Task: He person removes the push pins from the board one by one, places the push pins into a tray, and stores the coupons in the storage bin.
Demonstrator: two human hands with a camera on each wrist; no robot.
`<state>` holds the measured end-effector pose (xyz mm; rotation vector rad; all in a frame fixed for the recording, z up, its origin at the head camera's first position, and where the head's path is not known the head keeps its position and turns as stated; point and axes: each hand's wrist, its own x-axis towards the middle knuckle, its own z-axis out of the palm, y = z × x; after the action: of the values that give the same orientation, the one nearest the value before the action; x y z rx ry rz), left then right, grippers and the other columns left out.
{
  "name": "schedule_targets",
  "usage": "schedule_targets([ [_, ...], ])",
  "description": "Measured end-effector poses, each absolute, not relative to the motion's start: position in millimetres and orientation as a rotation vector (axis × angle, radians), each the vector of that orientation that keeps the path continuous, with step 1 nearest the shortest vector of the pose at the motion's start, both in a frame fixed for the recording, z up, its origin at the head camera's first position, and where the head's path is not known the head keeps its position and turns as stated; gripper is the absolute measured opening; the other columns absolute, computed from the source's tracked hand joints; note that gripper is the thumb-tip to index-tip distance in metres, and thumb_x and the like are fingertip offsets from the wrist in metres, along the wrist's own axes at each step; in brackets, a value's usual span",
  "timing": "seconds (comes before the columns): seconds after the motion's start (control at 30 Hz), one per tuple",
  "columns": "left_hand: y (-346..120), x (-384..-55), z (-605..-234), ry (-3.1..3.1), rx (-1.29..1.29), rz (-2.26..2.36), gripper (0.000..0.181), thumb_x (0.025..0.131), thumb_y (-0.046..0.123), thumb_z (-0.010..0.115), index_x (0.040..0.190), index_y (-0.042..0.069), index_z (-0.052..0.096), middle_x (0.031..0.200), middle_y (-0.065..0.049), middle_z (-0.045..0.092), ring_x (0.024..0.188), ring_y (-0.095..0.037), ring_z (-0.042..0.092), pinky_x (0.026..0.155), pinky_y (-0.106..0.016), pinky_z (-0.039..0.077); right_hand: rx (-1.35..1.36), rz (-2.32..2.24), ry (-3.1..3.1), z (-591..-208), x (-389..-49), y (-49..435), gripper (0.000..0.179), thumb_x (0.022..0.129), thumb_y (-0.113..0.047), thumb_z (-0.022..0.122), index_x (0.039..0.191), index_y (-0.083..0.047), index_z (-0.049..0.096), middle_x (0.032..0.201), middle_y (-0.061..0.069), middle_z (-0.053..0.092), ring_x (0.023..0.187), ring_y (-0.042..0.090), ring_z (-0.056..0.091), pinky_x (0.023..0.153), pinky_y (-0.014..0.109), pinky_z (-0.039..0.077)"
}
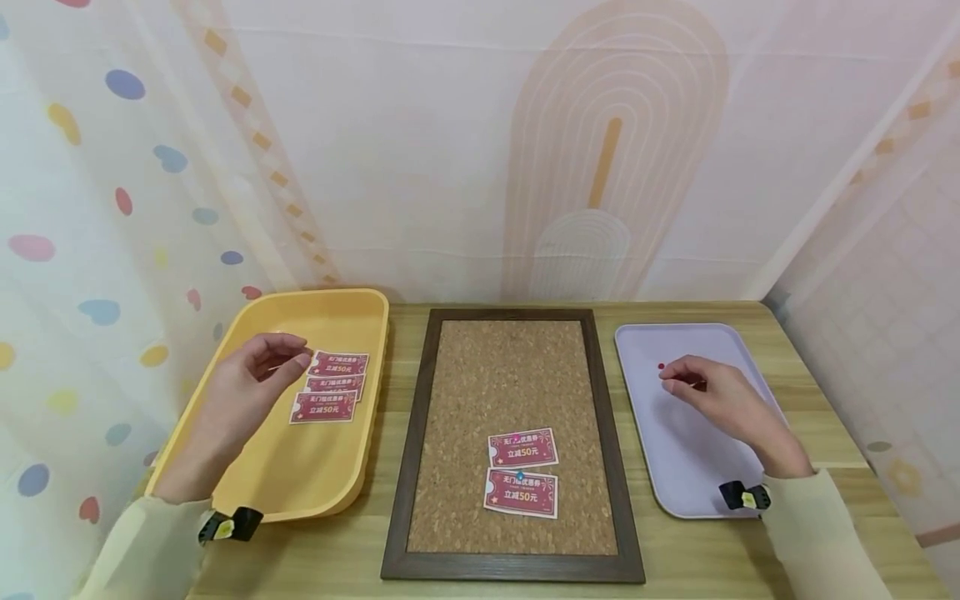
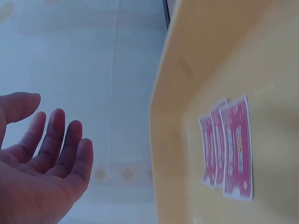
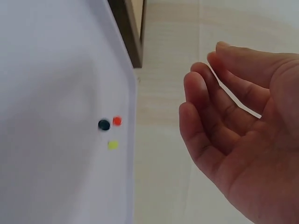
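Note:
Over the yellow basin [image 1: 375,400], my left hand [image 1: 247,383] hovers with loosely bent fingers and nothing between them. Three red coupons [image 2: 239,149] overlap on the basin floor, just right of that hand in the head view. My right hand [image 1: 723,404] hangs above the lilac tray [image 1: 693,475], fingers relaxed and thumb close to the index finger; no held thing shows. A red push pin [image 3: 117,121], a dark pin [image 3: 103,125] and a yellow pin [image 3: 112,144] lie in the tray.
Between basin and tray lies a dark-framed cork board [image 1: 510,375]. On its lower half are an upper coupon [image 1: 525,451] with a pink pin [image 1: 515,438] and a lower coupon [image 1: 521,497] with a blue pin [image 1: 519,476]. A patterned curtain [image 1: 420,167] hangs behind.

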<state>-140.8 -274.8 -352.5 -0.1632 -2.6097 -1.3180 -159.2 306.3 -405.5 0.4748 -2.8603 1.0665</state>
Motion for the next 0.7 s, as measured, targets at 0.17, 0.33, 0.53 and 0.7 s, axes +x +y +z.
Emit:
schedule_targets([
  [0.17, -256.1, -130.5, -352.2, -2.614, -0.194, -1.287, 0.025, 0.103, 0.022, 0.066, 0.121, 0.004, 0.067, 0.112, 0.000, 0.068, 0.099, -0.001, 0.062, 0.087, -0.007, 0.045, 0.459, 1.080, -2.829, -401.2, -155.0, 295.6, 0.013, 0.100, -0.012, 0.070, 0.109, -0.004, 0.073, 0.105, 0.006, 0.074, 0.091, 0.015, 0.064, 0.077, 0.024, 0.051],
  [0.33, -236.1, -121.5, -352.4, -2.555, -0.243, -1.308, 0.019, 0.102, 0.016, 0.068, 0.116, 0.005, 0.069, 0.110, -0.003, 0.070, 0.099, -0.002, 0.064, 0.087, -0.009, 0.047, 0.505, 1.083, -2.758, -399.0, -151.7, 285.5, 0.010, 0.099, -0.010, 0.071, 0.107, -0.004, 0.074, 0.100, 0.002, 0.073, 0.088, 0.011, 0.062, 0.076, 0.023, 0.050],
  [0.53, -216.1, -114.1, -355.8, -2.530, -0.327, -1.427, 0.016, 0.101, 0.011, 0.067, 0.114, 0.003, 0.069, 0.119, -0.007, 0.070, 0.098, -0.006, 0.067, 0.079, -0.019, 0.056, 0.540, 1.092, -2.683, -396.9, -148.1, 272.5, 0.007, 0.097, -0.007, 0.072, 0.103, -0.006, 0.074, 0.095, 0.000, 0.072, 0.083, 0.007, 0.061, 0.074, 0.021, 0.050],
  [0.7, -201.7, -109.7, -359.7, -2.601, -0.351, -1.374, 0.013, 0.099, 0.013, 0.070, 0.112, 0.008, 0.071, 0.117, -0.003, 0.069, 0.104, -0.009, 0.064, 0.087, -0.017, 0.051, 0.557, 1.120, -2.653, -398.1, -147.0, 261.2, 0.007, 0.095, -0.005, 0.073, 0.102, -0.007, 0.074, 0.094, -0.002, 0.072, 0.081, 0.007, 0.062, 0.072, 0.023, 0.051],
])
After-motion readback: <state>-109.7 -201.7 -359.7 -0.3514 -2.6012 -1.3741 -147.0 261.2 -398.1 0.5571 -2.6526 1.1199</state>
